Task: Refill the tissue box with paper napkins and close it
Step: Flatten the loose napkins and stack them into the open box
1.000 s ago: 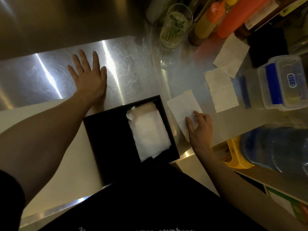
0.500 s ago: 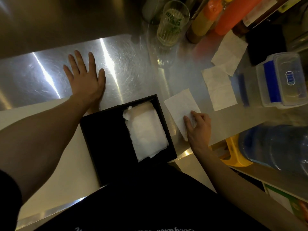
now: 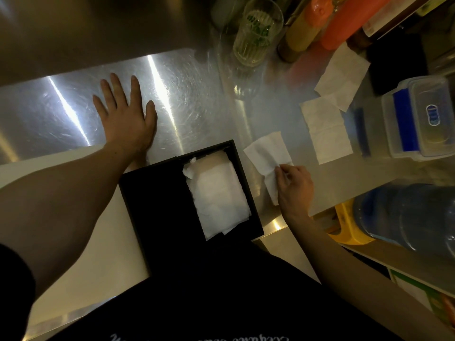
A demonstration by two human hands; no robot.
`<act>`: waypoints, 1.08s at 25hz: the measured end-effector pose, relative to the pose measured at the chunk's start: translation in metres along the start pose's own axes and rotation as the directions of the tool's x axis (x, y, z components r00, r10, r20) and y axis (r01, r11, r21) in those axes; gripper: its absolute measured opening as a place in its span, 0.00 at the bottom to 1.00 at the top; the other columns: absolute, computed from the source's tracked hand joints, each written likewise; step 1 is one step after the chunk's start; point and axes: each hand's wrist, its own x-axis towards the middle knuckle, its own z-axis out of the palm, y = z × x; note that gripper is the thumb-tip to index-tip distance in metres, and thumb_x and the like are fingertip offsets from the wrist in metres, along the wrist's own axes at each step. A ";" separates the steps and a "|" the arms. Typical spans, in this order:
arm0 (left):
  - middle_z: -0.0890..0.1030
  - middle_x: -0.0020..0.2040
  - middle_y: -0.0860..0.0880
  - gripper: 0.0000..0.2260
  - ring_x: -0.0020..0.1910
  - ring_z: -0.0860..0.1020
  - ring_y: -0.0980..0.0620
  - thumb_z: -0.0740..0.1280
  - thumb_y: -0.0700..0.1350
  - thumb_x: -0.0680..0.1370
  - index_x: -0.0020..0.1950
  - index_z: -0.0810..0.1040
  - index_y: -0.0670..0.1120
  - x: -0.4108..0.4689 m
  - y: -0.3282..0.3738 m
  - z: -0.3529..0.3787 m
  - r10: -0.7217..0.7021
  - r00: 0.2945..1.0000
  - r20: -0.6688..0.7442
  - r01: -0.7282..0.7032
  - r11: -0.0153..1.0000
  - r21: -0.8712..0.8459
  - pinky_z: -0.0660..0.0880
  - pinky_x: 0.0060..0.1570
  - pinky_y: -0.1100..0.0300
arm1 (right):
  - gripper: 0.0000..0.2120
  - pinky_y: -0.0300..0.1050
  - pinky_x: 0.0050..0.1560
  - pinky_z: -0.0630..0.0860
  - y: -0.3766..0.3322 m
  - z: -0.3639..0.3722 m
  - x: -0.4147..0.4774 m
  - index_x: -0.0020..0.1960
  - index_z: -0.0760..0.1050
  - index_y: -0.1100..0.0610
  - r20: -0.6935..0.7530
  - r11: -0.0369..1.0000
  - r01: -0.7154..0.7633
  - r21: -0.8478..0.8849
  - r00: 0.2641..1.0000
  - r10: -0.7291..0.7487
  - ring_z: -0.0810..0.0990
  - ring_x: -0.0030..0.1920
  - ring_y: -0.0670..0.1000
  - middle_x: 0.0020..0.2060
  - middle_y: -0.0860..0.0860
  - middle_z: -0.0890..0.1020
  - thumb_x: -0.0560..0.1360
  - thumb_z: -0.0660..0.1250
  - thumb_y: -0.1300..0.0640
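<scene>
Napkin (image 3: 267, 156) pinched at its near edge by the right hand (image 3: 294, 187), lifting off the table (image 3: 192, 99) just beside the open black box (image 3: 157, 203), likely bound for the white stack (image 3: 216, 198) already inside. Left hand (image 3: 125, 119) lies flat, fingers spread, on the steel, probably bracing. Two more napkins (image 3: 327, 131) wait further right. Dim kitchen here: scratched shiny metal, a glass (image 3: 256, 33), sauce bottles (image 3: 307, 23), a plastic container (image 3: 418, 119).
</scene>
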 end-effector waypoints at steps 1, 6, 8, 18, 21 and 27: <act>0.46 0.80 0.39 0.30 0.79 0.44 0.38 0.42 0.62 0.81 0.80 0.47 0.51 0.000 0.000 0.000 0.001 1.000 0.000 -0.001 1.000 0.002 0.43 0.74 0.36 | 0.11 0.50 0.49 0.75 -0.002 -0.001 0.000 0.54 0.81 0.59 0.005 1.000 -0.001 0.000 1.000 0.001 0.77 0.49 0.54 0.48 0.55 0.80 0.78 0.66 0.53; 0.46 0.80 0.40 0.30 0.79 0.43 0.39 0.41 0.62 0.81 0.80 0.46 0.51 0.000 0.000 -0.001 -0.003 1.000 0.003 0.003 1.000 0.002 0.43 0.74 0.36 | 0.09 0.43 0.43 0.75 -0.023 -0.015 -0.004 0.52 0.82 0.59 -0.091 0.990 0.068 0.126 0.994 -0.057 0.78 0.43 0.49 0.45 0.54 0.82 0.77 0.68 0.55; 0.45 0.80 0.40 0.29 0.79 0.43 0.38 0.42 0.62 0.81 0.80 0.46 0.51 -0.001 0.000 -0.003 0.002 1.000 0.003 -0.002 1.000 -0.003 0.43 0.74 0.36 | 0.07 0.39 0.41 0.74 -0.037 -0.023 -0.010 0.51 0.83 0.60 -0.138 0.974 0.141 0.180 0.983 -0.117 0.78 0.40 0.47 0.43 0.53 0.82 0.76 0.69 0.57; 0.46 0.80 0.39 0.29 0.78 0.43 0.38 0.44 0.60 0.81 0.80 0.47 0.50 -0.002 0.000 -0.002 0.002 1.000 -0.007 -0.002 1.000 -0.023 0.42 0.74 0.36 | 0.07 0.32 0.40 0.72 -0.106 -0.068 -0.071 0.50 0.81 0.59 -0.168 0.880 0.289 0.377 0.956 -0.242 0.76 0.39 0.41 0.42 0.51 0.80 0.75 0.69 0.57; 0.46 0.80 0.39 0.29 0.78 0.43 0.38 0.44 0.60 0.81 0.80 0.48 0.50 -0.001 -0.001 -0.001 0.005 1.000 -0.009 -0.005 0.999 -0.035 0.42 0.74 0.37 | 0.07 0.32 0.41 0.72 -0.116 -0.079 -0.091 0.50 0.81 0.58 -0.136 0.868 0.293 0.400 0.956 -0.260 0.76 0.40 0.41 0.43 0.49 0.79 0.75 0.68 0.55; 0.46 0.80 0.39 0.29 0.79 0.44 0.38 0.43 0.61 0.81 0.80 0.48 0.51 -0.001 -0.004 0.002 0.018 1.000 -0.024 -0.019 0.998 -0.058 0.42 0.74 0.37 | 0.07 0.27 0.39 0.71 -0.112 -0.064 -0.108 0.50 0.81 0.59 -0.107 0.874 0.297 0.385 0.955 -0.277 0.76 0.40 0.39 0.43 0.47 0.78 0.75 0.70 0.56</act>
